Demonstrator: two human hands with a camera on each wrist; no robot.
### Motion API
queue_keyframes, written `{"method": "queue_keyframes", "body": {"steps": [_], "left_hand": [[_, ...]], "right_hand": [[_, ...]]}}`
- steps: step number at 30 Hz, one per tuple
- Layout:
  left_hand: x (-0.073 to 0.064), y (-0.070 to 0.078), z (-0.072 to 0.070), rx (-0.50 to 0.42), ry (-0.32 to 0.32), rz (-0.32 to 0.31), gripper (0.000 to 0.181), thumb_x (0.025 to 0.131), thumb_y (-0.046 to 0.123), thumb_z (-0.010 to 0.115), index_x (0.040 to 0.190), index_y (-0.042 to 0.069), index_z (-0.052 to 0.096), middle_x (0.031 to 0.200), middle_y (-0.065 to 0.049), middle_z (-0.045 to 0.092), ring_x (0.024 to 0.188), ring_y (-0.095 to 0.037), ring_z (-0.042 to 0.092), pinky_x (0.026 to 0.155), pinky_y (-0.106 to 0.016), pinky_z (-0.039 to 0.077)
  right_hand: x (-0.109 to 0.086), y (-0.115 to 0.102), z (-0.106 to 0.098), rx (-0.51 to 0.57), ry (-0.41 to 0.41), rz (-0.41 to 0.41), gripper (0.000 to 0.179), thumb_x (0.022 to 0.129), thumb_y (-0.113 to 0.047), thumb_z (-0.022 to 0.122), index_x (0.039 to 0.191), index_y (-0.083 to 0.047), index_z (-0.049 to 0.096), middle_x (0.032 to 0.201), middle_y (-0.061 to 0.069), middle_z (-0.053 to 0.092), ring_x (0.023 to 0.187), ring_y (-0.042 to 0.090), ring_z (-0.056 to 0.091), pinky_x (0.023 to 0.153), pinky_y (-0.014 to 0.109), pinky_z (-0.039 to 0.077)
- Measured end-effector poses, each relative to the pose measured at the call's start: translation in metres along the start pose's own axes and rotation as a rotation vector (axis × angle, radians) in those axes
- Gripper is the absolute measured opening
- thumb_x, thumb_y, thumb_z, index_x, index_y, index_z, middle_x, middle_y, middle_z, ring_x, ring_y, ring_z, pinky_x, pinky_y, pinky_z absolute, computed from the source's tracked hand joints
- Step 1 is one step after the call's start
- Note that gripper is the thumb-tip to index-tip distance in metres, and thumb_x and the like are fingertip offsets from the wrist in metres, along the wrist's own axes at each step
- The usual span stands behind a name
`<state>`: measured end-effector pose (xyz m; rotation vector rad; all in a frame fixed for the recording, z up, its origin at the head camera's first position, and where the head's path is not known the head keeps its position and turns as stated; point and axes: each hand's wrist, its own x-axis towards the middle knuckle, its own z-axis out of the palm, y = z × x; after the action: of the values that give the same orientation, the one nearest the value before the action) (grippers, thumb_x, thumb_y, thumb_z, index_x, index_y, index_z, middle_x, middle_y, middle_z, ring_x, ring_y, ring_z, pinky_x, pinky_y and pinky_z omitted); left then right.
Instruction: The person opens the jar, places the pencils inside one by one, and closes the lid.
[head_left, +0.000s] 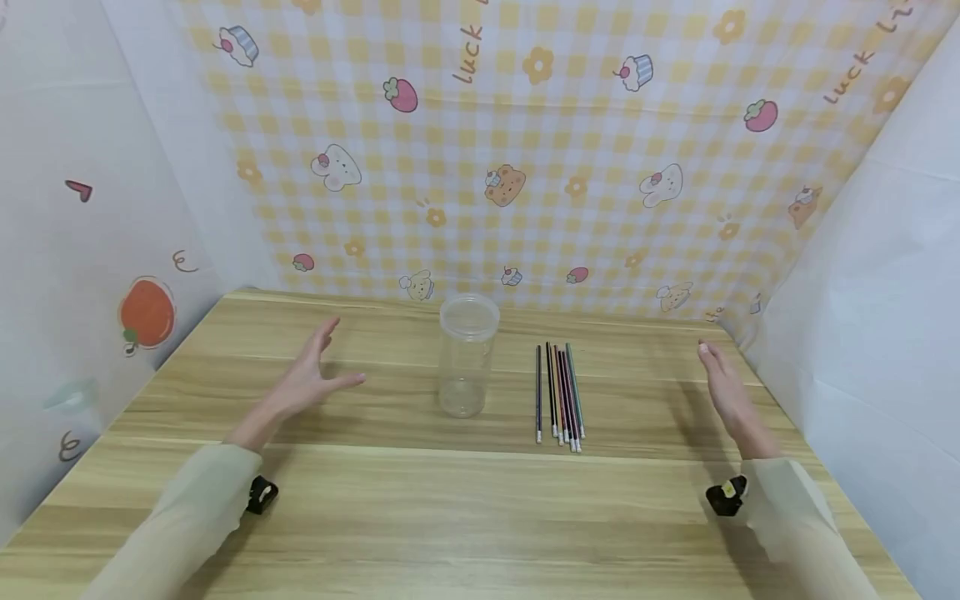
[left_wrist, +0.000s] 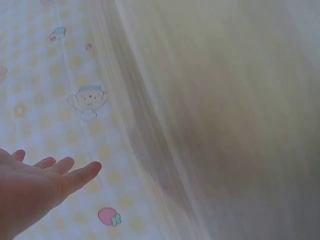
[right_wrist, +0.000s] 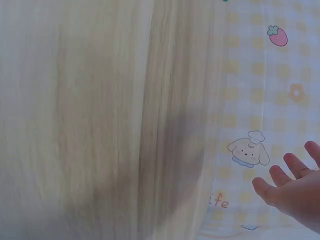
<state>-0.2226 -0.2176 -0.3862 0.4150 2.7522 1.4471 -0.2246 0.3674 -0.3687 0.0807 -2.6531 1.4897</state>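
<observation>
A clear plastic jar with a lid on top stands upright near the middle of the wooden table. To its right lie several dark and coloured pencils, side by side, their white eraser ends toward the front. My left hand is held over the table left of the jar, thumb spread from the fingers, holding nothing. Off to the right of the pencils, my right hand hovers with straight fingers and touches nothing. Each wrist view shows only its own hand, with fingers extended, and neither the jar nor the pencils.
The wooden table meets a yellow checked cloth at the back. White sheets hang at both sides, the left sheet and the right sheet. A black wrist camera sits below the right sleeve.
</observation>
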Motion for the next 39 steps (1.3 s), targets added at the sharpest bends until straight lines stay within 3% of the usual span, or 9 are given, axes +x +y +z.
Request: {"method": "queue_keyframes", "body": {"steps": [6, 16, 39], "left_hand": [[0.003, 0.005, 0.01, -0.083, -0.055, 0.007, 0.098, 0.077, 0.026, 0.068, 0.141, 0.018, -0.005, 0.143, -0.02, -0.001, 0.127, -0.041, 0.008, 0.092, -0.064, 0.015], [0.007, 0.016, 0.03, -0.168, -0.136, 0.04, 0.092, 0.08, 0.019, 0.066, 0.141, 0.022, -0.004, 0.144, -0.018, 0.001, 0.126, -0.042, 0.011, 0.092, -0.063, 0.017], [0.02, 0.031, 0.068, -0.188, -0.206, 0.089, 0.096, 0.076, 0.019, 0.07, 0.141, 0.016, 0.0, 0.142, -0.022, 0.006, 0.124, -0.042, 0.02, 0.094, -0.059, 0.019]], "right_hand": [[0.002, -0.002, 0.007, 0.14, 0.01, -0.014, 0.068, 0.095, -0.045, 0.02, 0.137, 0.007, 0.006, 0.138, 0.031, 0.007, 0.125, 0.043, 0.005, 0.098, 0.058, 0.01], [0.005, -0.01, 0.022, 0.259, -0.008, -0.004, 0.069, 0.094, -0.047, 0.023, 0.137, 0.006, 0.01, 0.138, 0.03, 0.012, 0.126, 0.039, 0.012, 0.098, 0.055, 0.015], [0.011, -0.038, 0.05, 0.271, -0.111, -0.068, 0.067, 0.094, -0.045, 0.029, 0.135, 0.007, 0.017, 0.136, 0.027, 0.022, 0.124, 0.037, 0.021, 0.098, 0.051, 0.023]]}}
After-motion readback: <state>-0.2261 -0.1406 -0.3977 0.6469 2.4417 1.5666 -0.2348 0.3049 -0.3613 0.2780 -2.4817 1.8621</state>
